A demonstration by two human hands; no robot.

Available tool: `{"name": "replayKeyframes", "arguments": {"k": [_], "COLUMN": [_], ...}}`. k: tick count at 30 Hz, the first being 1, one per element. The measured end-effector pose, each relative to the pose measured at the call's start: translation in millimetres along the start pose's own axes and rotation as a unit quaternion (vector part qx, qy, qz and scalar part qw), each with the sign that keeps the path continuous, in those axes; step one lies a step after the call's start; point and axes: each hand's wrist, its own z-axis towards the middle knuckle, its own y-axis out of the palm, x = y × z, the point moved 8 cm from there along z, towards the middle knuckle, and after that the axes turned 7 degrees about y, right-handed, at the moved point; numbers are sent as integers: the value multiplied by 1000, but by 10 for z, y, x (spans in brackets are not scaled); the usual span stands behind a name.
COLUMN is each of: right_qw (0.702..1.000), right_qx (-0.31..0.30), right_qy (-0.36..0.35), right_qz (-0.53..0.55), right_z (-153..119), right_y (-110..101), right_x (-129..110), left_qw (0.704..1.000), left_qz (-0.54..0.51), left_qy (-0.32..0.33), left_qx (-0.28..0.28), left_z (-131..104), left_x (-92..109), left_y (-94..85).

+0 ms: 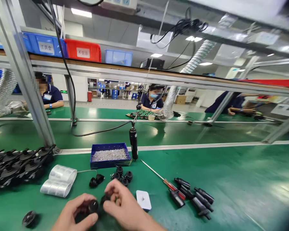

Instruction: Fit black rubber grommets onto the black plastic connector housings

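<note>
Black round part [93, 206] held between thumb and fingers of the left hand [73, 211], low in the view and left of center, above the green bench [231, 179]. Just beside it, a second black part [105, 200] pinched in the curled fingers of the right hand [121, 200], too blurred and covered to make out in shape. Cannot tell whether touching the first.

Just beyond the right hand, a cluster of black stepped pieces [122, 175]; left of these, a pair of black caps [96, 180], then a curled clear film strip [59, 181]. Right of the right hand, a white square pad [143, 200]. Farther right, a red-handled screwdriver [170, 183] lying among black cylinders [199, 205].

Farther back, a blue tray [110, 165] filled with small metal pieces [109, 155], and just right of it an upright black tool [133, 142] below a cord. At far left, rows of black assemblies [9, 168]. Across the benches, a masked person [152, 101] seated at work.
</note>
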Motion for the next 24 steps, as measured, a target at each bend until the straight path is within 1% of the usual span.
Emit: {"name": "replayKeyframes", "arguments": {"k": [1, 2, 4, 6, 9, 12, 14, 16, 18, 20, 21, 24], "right_qw": [994, 981, 951, 929, 916, 928, 949, 977, 994, 990, 985, 975], "right_qx": [-11, -21, -39, -56, -81, -83, -70, -37, 9, 43, 48, 30], "right_qy": [28, 49, 75, 108, 142, 140, 112, 43, -54, -136, -163, -204], "right_qz": [103, 187, 299, 350, 366, 336, 286, 204, 91, -7, -39, -78], "right_z": [-7, -16, -35, -60, -109, -150, -171, -196, -244, -306, -328, -352], "right_y": [-15, -23, -27, -11, 19, 26, 16, -25, -68, -76, -65, -19], "right_x": [3, 4, 21, 81, 174, 230, 224, 142, -13, -166, -223, -317], "left_qw": [1000, 1000, 998, 996, 990, 986, 986, 986, 986, 986, 986, 984], "left_qz": [-14, -22, -34, -45, -64, -76, -80, -91, -100, -100, -97, -88], "left_qy": [-1, 3, 29, 63, 109, 127, 123, 112, 103, 109, 115, 135], "left_qx": [10, 21, 36, 52, 68, 73, 75, 80, 81, 79, 77, 76], "left_z": [-21, -39, -62, -71, -78, -89, -98, -104, -104, -102, -101, -102], "left_x": [31, 67, 151, 230, 320, 353, 340, 310, 286, 293, 305, 351], "left_y": [-1, -6, -13, -24, -40, -38, -37, -39, -38, -37, -38, -47]}}
